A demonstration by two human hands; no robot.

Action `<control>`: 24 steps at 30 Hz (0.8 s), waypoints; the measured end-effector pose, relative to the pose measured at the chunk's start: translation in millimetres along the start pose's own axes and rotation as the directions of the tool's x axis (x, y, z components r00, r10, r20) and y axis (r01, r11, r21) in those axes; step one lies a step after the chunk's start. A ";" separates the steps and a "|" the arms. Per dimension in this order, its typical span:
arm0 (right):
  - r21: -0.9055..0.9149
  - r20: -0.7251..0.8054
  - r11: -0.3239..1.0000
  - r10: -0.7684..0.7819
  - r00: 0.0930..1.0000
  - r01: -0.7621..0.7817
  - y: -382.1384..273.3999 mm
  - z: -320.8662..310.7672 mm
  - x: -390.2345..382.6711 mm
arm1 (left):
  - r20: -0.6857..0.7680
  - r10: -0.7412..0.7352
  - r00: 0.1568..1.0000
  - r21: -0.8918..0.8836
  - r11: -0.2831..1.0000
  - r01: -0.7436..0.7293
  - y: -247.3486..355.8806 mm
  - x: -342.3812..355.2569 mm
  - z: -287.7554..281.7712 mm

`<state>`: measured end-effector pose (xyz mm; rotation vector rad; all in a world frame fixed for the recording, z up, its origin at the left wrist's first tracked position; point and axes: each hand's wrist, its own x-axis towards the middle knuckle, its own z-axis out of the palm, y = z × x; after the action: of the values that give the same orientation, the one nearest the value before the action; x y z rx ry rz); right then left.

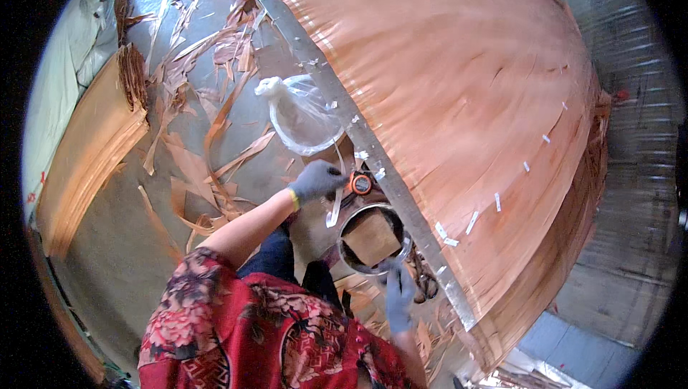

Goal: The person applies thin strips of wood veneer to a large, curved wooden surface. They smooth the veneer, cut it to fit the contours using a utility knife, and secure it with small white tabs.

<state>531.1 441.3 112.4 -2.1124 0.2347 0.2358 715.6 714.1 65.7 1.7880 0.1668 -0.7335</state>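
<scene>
My left hand (317, 180), in a grey glove, has its fingers curled in beside an orange and black tape measure (360, 183). A narrow white strip (335, 208) hangs next to its fingertips; what the fingers hold, if anything, is hidden. My right hand (399, 296), also gloved and smeared by motion, is low at the right edge of a round metal-rimmed container (344, 249). A tan square block or pad (371, 238) lies inside that rim.
Large reddish wood veneer sheets (459, 102) cover the bench on the right, with a grey metal strip (373, 142) along their edge and small white tape pieces (471, 223). A clear plastic bag (304, 117), torn veneer scraps (215, 124) and a curved veneer stack (93, 160) lie leftward.
</scene>
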 end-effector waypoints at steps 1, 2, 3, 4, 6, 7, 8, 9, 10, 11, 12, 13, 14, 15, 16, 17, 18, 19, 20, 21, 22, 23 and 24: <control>-0.028 -0.001 0.995 -0.100 0.995 0.100 -1.8 18.3 17.2 | 0.100 0.052 0.994 0.006 0.999 -0.053 4.8 -21.6 -3.0; 0.172 0.121 0.984 -0.073 0.990 0.051 -3.8 39.4 42.4 | 0.204 0.113 0.973 0.031 0.992 -0.122 0.2 -41.3 -1.7; 0.362 0.245 0.931 -0.050 0.968 -0.043 -13.3 61.4 69.6 | 0.297 0.169 0.940 0.051 0.980 -0.193 -4.5 -63.0 -1.8; 0.502 0.351 0.849 -0.024 0.936 -0.167 -31.1 80.7 98.8 | 0.393 0.243 0.887 0.142 0.937 -0.320 -5.9 -77.1 0.9; 0.641 0.622 0.529 0.066 0.780 -0.556 -87.6 109.3 131.2 | 0.556 0.291 0.779 0.323 0.788 -0.525 -12.8 -98.8 8.6; 0.714 0.607 0.493 -0.080 0.791 -0.498 -85.2 119.9 146.3 | 0.645 0.280 0.711 0.401 0.669 -0.626 -14.7 -100.5 17.2; 0.649 0.609 0.576 -0.001 0.793 -0.498 -102.2 126.7 157.2 | 0.633 0.279 0.722 0.493 0.574 -0.654 -34.5 -105.0 24.5; 0.563 0.611 0.657 0.079 0.788 -0.502 -123.0 131.1 162.8 | 0.611 0.282 0.739 0.578 0.479 -0.661 -58.2 -104.5 28.1; 0.564 0.568 0.674 0.103 0.817 -0.477 -137.2 132.3 162.9 | 0.599 0.213 0.772 0.630 0.470 -0.618 -78.1 -99.8 22.2; 0.540 0.516 0.745 0.075 0.853 -0.392 -131.0 132.3 162.6 | 0.511 0.247 0.823 0.543 0.649 -0.532 -78.4 -99.7 1.0; 0.506 0.467 0.807 0.039 0.883 -0.304 -119.6 133.9 158.2 | 0.415 0.267 0.870 0.562 0.676 -0.476 -83.2 -94.7 -13.0; 0.464 0.417 0.859 0.003 0.909 -0.216 -111.7 132.8 151.1 | 0.320 0.281 0.905 0.573 0.704 -0.420 -89.4 -87.6 -23.1; 0.383 0.437 0.902 0.013 0.899 -0.199 -125.1 126.0 136.4 | 0.222 0.361 0.906 0.190 0.895 -0.403 -104.0 -77.5 -28.8; 0.296 0.431 0.946 -0.007 0.902 -0.134 -118.0 127.7 126.5 | 0.100 0.390 0.916 -0.235 0.903 -0.359 -117.7 -66.8 -30.7; 0.206 0.417 0.976 -0.024 0.909 -0.068 -104.7 129.0 116.8 | 0.072 0.349 0.934 -0.408 0.865 -0.292 -99.5 -62.6 -25.8; 0.115 0.403 0.993 -0.043 0.914 -0.004 -94.7 132.3 108.2 | 0.108 0.326 0.939 -0.421 0.871 -0.254 -89.4 -56.4 -20.0; 0.047 0.274 0.984 -0.178 0.945 0.172 -86.6 138.9 100.0 | 0.146 0.302 0.942 -0.431 0.876 -0.214 -80.4 -51.1 -13.6; -0.166 0.292 0.938 -0.249 0.924 0.305 -87.0 138.3 97.2 | 0.179 0.275 0.945 -0.439 0.882 -0.174 -72.7 -46.9 -7.4; -0.285 0.246 0.890 -0.292 0.924 0.357 -86.6 140.1 92.6 | 0.295 0.062 0.954 -0.587 0.799 0.130 -62.6 -43.4 -1.3; -0.403 0.205 0.826 -0.337 0.919 0.393 -86.2 140.9 87.6 | 0.243 0.028 0.970 -0.620 0.773 0.133 -53.2 -44.1 7.4; -0.399 0.166 0.815 -0.387 0.907 0.421 -89.8 135.7 83.3 | 0.192 -0.011 0.981 -0.649 0.749 0.135 -44.7 -46.4 14.5; -0.392 0.125 0.803 -0.437 0.891 0.448 -96.4 127.9 79.0 | 0.139 -0.054 0.989 -0.674 0.727 0.134 -42.1 -49.7 17.3; -0.388 0.082 0.790 -0.483 0.872 0.475 -100.5 123.1 75.1 | 0.091 -0.101 0.991 -0.755 0.641 0.135 -60.8 -39.2 21.7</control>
<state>620.3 592.8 110.9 -2.4964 -0.3780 -0.0531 647.8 725.4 34.3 0.9420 0.4972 -0.6518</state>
